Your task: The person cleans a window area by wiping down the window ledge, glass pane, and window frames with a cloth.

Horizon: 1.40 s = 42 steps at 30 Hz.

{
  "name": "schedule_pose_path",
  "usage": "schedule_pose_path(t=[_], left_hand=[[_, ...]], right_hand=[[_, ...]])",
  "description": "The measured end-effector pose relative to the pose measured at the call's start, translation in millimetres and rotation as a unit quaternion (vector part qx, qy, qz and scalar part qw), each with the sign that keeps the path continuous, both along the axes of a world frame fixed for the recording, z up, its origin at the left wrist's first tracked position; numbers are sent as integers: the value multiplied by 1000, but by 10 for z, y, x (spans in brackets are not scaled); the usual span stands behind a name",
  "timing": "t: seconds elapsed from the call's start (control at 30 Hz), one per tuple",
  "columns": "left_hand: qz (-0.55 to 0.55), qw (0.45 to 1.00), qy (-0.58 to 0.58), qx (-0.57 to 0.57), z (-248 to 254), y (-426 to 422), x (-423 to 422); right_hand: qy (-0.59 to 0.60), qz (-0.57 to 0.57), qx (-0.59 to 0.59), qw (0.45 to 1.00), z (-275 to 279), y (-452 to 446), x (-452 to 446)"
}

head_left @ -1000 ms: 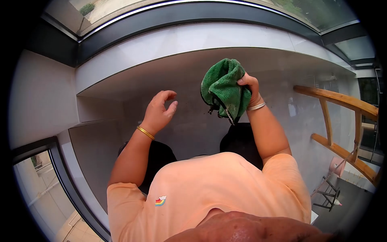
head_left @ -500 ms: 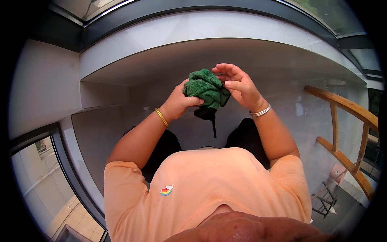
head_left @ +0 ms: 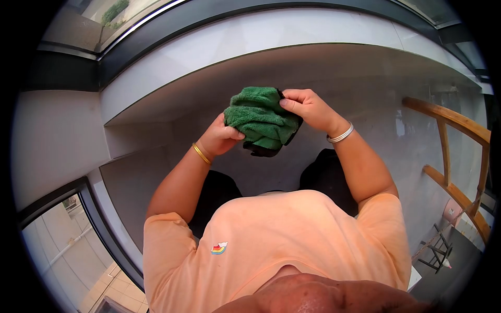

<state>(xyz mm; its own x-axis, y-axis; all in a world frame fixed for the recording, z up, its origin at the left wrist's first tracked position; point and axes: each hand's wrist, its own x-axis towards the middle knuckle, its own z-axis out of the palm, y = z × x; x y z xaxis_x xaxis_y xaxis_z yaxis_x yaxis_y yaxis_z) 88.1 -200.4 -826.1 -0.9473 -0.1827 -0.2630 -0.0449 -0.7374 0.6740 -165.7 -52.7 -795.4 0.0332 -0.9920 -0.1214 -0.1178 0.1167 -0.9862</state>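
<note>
A rumpled green towel (head_left: 261, 117) with dark edging is held up in front of me, between both hands. My left hand (head_left: 221, 136) grips its lower left side, thumb on top and the other fingers mostly hidden behind the cloth. With thumb and forefinger, my right hand (head_left: 311, 108) pinches the dark edge at the towel's upper right. Folds run across the cloth, and a dark part hangs at its bottom.
A white window ledge (head_left: 250, 36) curves across the far side below dark window frames. On the right stands a wooden frame with rungs (head_left: 443, 148). A small dark folding stool (head_left: 437, 250) is farther off at lower right. A window (head_left: 73, 240) lies at lower left.
My right hand has closed on the towel's edge, where it was apart with fingers loose. The bunched towel is spread wider, and its dangling dark strip no longer shows.
</note>
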Motion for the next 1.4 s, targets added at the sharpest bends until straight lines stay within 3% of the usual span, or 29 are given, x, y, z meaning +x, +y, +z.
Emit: schedule_pose_path(t=[0.07,0.1,0.17,0.37,0.53,0.63,0.8,0.87,0.93,1.0,1.07,1.13,1.2,1.27,1.33,1.4], left_hand=[[-9,1000,-9,3,10,-10,-35],[-9,1000,-8,2,16,-14,-52],[-7,997,-72,28,21,-29,-71],[-21,997,-73,-7,-260,-130,-14],[1,998,-61,-17,-137,-84,-76],[2,997,-74,2,-20,-67,-75],[-29,997,-67,2,33,40,-43],[-37,997,-70,-1,114,144,-58],[-19,996,-84,27,341,264,-52],[3,995,-83,56,507,349,-44],[37,994,-68,81,523,483,-64],[144,966,22,212,507,539,-61],[197,947,65,246,512,449,0],[417,907,17,53,538,355,102],[468,875,51,-113,635,119,265],[520,838,95,-134,666,-66,398]], right_hand=[[-321,-126,74,936,98,14,-83],[-354,-143,61,922,153,5,-85],[-365,-155,63,916,146,2,-63],[-403,-151,76,900,117,7,-61],[-407,-115,87,902,-18,72,-115],[-221,-87,9,971,4,59,-35],[-169,-139,-141,965,101,-37,-39],[-185,-130,-168,960,192,-120,115],[-300,-97,-105,943,291,-185,301],[-244,-78,-119,959,396,-335,435],[-195,-123,-43,972,646,-491,599],[-150,-158,-50,975,813,-807,813],[83,-159,-102,978,925,-1148,1036],[311,-142,-202,918,952,-1512,1256],[385,-129,-260,876,1133,-1847,1601],[393,-77,-186,897,1291,-2162,1926]])
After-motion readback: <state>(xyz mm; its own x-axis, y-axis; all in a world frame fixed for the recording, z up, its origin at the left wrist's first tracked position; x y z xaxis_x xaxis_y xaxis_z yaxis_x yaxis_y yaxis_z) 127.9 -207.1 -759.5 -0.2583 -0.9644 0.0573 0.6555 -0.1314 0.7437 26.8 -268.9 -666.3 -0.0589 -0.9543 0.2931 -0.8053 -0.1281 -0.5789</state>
